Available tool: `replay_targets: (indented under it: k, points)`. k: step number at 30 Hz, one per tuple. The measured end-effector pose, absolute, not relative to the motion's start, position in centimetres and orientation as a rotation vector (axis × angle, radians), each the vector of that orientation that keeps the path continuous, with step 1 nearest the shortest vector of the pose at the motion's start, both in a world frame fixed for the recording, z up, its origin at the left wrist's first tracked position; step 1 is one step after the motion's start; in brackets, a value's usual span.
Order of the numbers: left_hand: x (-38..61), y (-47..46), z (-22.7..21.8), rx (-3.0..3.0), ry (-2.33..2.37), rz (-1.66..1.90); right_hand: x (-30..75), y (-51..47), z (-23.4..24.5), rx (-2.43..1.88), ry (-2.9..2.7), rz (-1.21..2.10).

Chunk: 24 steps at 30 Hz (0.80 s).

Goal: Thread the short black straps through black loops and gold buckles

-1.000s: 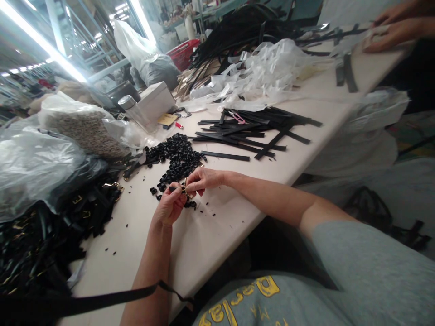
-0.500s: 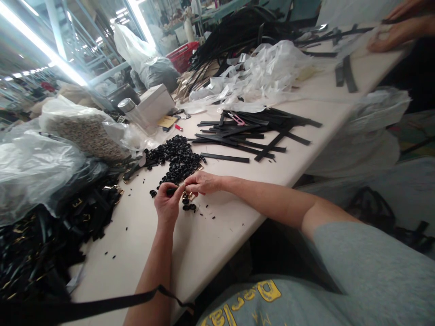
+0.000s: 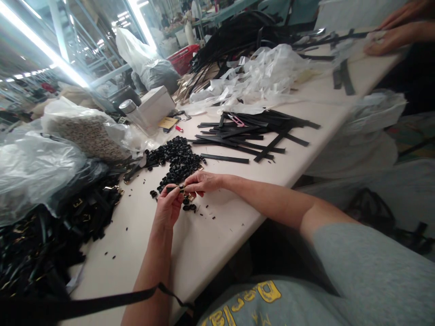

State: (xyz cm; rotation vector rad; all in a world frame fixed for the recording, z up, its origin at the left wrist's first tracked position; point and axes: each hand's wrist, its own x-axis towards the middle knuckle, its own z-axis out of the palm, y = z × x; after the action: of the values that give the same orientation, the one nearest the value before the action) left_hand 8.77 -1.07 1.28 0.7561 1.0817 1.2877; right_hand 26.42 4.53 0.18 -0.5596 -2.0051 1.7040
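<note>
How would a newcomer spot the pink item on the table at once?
On the pale table, beyond the right hand, find the heap of flat black strips. The pink item lies on top, toward the heap's far edge. Its colour and looped outline set it apart from the black strips around it.

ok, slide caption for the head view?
Left hand grips a black piece, right hand at its end, beside a pile of black loops; black strips beyond.

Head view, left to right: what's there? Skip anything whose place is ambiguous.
Black strap pile with gold buckles → left hand → right hand → pink item → two short black strips → co-worker's hand.
</note>
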Motion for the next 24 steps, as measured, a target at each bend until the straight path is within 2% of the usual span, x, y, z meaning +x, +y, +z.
replay_targets:
  k: [7, 15, 24]
  points:
    - [8.9, -1.2, 1.4, 0.866, 1.077, 1.258, 26.7, 4.3, 0.7, -0.514, -2.006, 1.796]
    - [9.4, -1.5, 0.6, 1.441, 1.504, 1.452, 26.1, 3.9, 0.8, -0.763, -2.035, 1.612]
    - [9.0, -1.0, -0.2, 1.093, 1.291, 1.357, 26.3, 4.2, 0.8, -0.793, -2.049, 1.526]
